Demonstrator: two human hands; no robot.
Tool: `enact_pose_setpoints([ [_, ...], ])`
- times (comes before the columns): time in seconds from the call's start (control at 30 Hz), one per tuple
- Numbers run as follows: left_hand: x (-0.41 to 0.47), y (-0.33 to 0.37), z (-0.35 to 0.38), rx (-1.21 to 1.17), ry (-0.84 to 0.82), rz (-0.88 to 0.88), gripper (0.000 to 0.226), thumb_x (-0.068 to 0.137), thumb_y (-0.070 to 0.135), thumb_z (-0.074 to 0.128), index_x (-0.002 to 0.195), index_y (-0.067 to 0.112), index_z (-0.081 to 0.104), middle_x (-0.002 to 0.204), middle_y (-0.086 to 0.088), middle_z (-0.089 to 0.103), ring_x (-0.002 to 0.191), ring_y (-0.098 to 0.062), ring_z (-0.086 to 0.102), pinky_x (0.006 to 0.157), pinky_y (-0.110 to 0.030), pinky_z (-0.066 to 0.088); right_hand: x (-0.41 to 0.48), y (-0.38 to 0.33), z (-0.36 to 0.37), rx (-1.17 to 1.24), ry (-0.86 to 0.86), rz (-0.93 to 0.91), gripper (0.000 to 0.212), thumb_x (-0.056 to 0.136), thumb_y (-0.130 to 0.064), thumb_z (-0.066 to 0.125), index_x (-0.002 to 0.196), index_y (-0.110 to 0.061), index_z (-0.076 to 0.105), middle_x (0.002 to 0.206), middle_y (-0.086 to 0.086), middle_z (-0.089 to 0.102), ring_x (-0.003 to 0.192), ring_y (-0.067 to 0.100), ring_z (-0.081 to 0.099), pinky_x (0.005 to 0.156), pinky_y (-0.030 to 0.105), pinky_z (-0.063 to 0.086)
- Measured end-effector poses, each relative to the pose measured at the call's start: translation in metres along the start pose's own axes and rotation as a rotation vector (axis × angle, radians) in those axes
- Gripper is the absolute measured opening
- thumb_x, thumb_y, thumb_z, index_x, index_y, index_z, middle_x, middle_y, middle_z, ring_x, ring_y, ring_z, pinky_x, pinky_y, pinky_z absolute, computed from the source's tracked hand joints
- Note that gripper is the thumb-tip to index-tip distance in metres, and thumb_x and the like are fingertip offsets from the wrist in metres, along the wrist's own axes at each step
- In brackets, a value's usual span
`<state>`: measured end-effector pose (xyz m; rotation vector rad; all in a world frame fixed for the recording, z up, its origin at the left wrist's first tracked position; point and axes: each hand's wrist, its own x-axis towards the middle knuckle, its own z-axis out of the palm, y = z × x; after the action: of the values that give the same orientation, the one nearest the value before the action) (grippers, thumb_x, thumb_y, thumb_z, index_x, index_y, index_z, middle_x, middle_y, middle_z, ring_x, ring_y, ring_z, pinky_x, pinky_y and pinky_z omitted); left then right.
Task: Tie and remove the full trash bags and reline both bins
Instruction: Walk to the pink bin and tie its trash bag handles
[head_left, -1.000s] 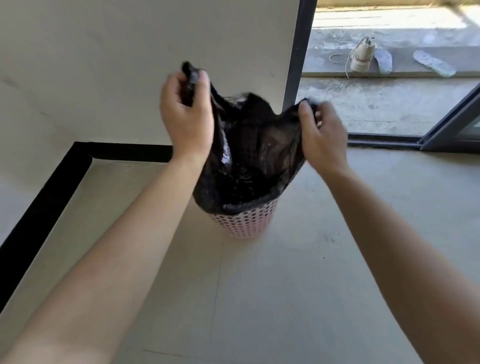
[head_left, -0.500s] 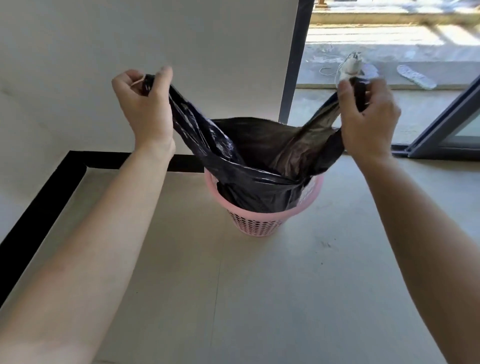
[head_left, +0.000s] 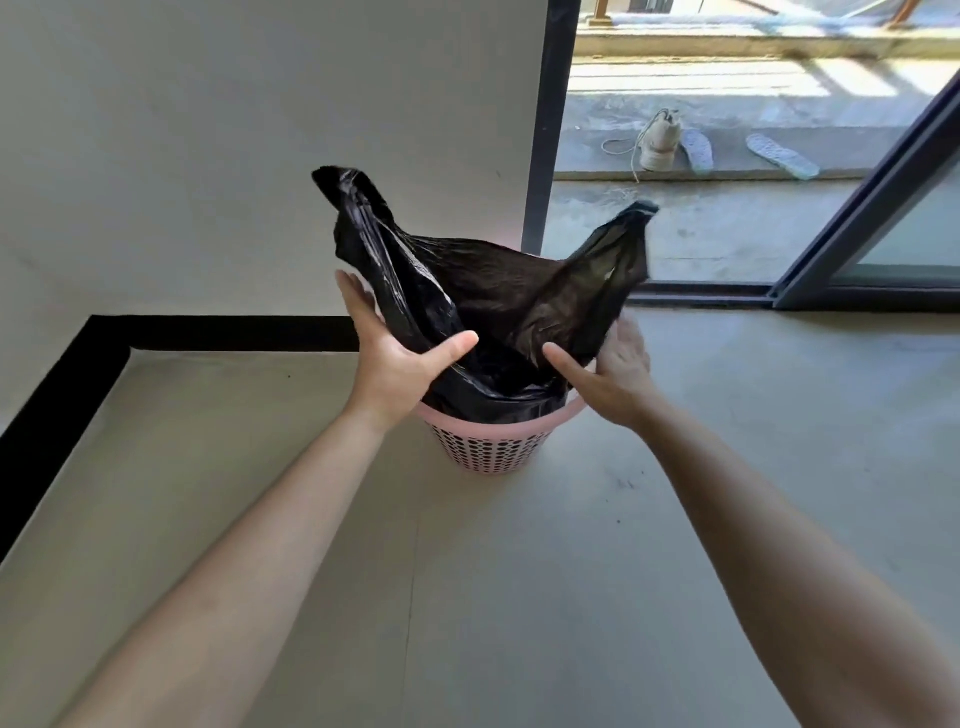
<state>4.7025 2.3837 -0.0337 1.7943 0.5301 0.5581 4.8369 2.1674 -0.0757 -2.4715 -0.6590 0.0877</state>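
Grey concrete floor (head_left: 467, 597), bare in the near part.

Both forearms reach forward. Left hand (head_left: 395, 364): fingers straight, thumb spread, palm against the left flank of the black trash bag (head_left: 498, 296). Right hand (head_left: 615, 376): the same on the right flank. Neither pinches the film; they only cup it.

The bag sits in the pink perforated bin (head_left: 488, 449), which stands toward the floor's far edge. Two bag handles (head_left: 358, 208) stand up free, unknotted. The contents are hidden, so I cannot tell how full it is.

Risks (judgement):
- The bin looks light; uneven side pressure could tip or skate it.
- The unheld handles may flop inward, and the mouth could slump below the rim.
- Thin film could snag on the rim.

Beyond: white wall (head_left: 260, 130) with black skirting (head_left: 234, 332), a dark door frame (head_left: 545, 130) just behind the bin, and a sliding door (head_left: 857, 218). Outside are a shoe (head_left: 657, 140) and two insoles (head_left: 782, 156), well apart from the work. Nothing blocks the hands.
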Motion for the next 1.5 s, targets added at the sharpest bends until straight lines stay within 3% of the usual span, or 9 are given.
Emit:
enact_pose_setpoints([
  [0.23, 0.032, 0.011, -0.012, 0.037, -0.069, -0.101, 0.135, 0.06, 0.049, 0.09, 0.153, 0.027, -0.005, 0.155, 0.002, 0.036, 0.138, -0.008, 0.04, 0.116, -0.038, 0.033, 0.007, -0.032, -0.006, 0.431, 0.032, 0.034, 0.063, 0.07, -0.041, 0.086, 0.123, -0.02, 0.058, 0.114, -0.007, 0.064, 0.108, 0.011, 0.06, 0.08, 0.011, 0.046],
  [0.37, 0.023, 0.015, -0.009, 0.043, 0.065, 0.034, 0.02, 0.079, 0.039, 0.079, 0.09, 0.024, 0.072, 0.088, 0.008, 0.072, 0.082, -0.007, 0.066, 0.086, -0.044, 0.054, 0.007, -0.038, -0.004, 0.636, 0.054, 0.111, 0.091, 0.061, -0.029, 0.095, 0.134, -0.014, 0.043, 0.112, -0.017, 0.058, 0.102, -0.002, 0.06, 0.085, 0.01, 0.048],
  [0.47, 0.022, 0.031, -0.012, -0.077, 0.238, 0.09, 0.023, 0.078, 0.052, 0.074, 0.073, 0.03, 0.069, 0.082, 0.002, 0.066, 0.084, -0.017, 0.065, 0.086, -0.049, 0.054, 0.004, -0.042, -0.01, 0.757, -0.051, 0.113, 0.058, 0.07, -0.036, 0.089, 0.122, -0.021, 0.065, 0.111, -0.009, 0.072, 0.104, 0.005, 0.068, 0.093, 0.032, 0.056],
  [0.73, 0.031, 0.078, -0.026, -0.553, 0.133, -0.004, 0.045, 0.084, 0.048, 0.071, 0.099, 0.011, 0.052, 0.087, -0.004, 0.055, 0.063, -0.021, 0.057, 0.082, -0.051, 0.058, 0.005, -0.075, -0.018, 0.607, 0.103, 0.033, 0.021, 0.085, -0.047, 0.073, 0.083, -0.026, 0.071, 0.084, -0.015, 0.072, 0.088, 0.002, 0.067, 0.081, 0.023, 0.053],
  [0.9, 0.034, 0.065, -0.037, -0.464, 0.213, -0.001, 0.038, 0.075, -0.001, 0.079, 0.083, 0.017, 0.047, 0.071, 0.002, 0.046, 0.051, -0.013, 0.042, 0.052, -0.027, 0.043, 0.008, -0.047, -0.012, 0.147, 0.098, 0.006, 0.016, 0.086, -0.005, 0.055, 0.099, -0.013, 0.06, 0.084, 0.008, 0.064, 0.088, 0.036, 0.06, 0.066, 0.031, 0.033],
  [1.03, 0.034, 0.059, -0.032, -0.694, 0.442, -0.124, 0.02, 0.096, 0.017, 0.06, 0.079, 0.01, 0.051, 0.054, 0.003, 0.039, 0.042, -0.012, 0.039, 0.051, -0.028, 0.042, 0.007, -0.041, -0.013, 0.139, 0.147, 0.097, 0.035, 0.088, -0.007, 0.051, 0.122, -0.014, 0.049, 0.095, 0.01, 0.062, 0.092, 0.035, 0.058, 0.069, 0.035, 0.035],
  [1.2, 0.029, 0.046, -0.035, -0.611, 0.089, -0.247, 0.067, 0.076, 0.071, 0.063, 0.101, 0.009, 0.064, 0.09, -0.005, 0.07, 0.088, -0.021, 0.07, 0.09, -0.039, 0.056, -0.002, -0.053, -0.009, 0.199, 0.151, 0.04, 0.03, 0.103, -0.04, 0.044, 0.089, -0.023, 0.066, 0.084, -0.014, 0.06, 0.087, 0.014, 0.056, 0.075, 0.027, 0.035],
  [1.4, 0.015, 0.021, -0.04, -0.309, -0.331, 0.001, 0.041, 0.084, 0.03, 0.075, 0.118, 0.012, 0.064, 0.119, -0.006, 0.07, 0.115, -0.022, 0.064, 0.1, -0.036, 0.049, 0.004, -0.06, -0.015, 0.279, 0.076, 0.058, 0.048, 0.102, -0.048, 0.043, 0.065, -0.02, 0.057, 0.063, -0.007, 0.058, 0.06, -0.007, 0.053, 0.056, 0.009, 0.034],
  [1.5, 0.01, 0.036, -0.025, -0.321, -0.301, -0.014, 0.03, 0.086, 0.028, 0.07, 0.11, 0.011, 0.069, 0.111, -0.005, 0.072, 0.109, -0.02, 0.067, 0.097, -0.037, 0.051, 0.003, -0.06, -0.01, 0.253, -0.055, -0.011, 0.049, 0.098, -0.059, 0.042, 0.083, -0.018, 0.067, 0.076, -0.002, 0.068, 0.075, 0.007, 0.062, 0.075, 0.025, 0.047],
])
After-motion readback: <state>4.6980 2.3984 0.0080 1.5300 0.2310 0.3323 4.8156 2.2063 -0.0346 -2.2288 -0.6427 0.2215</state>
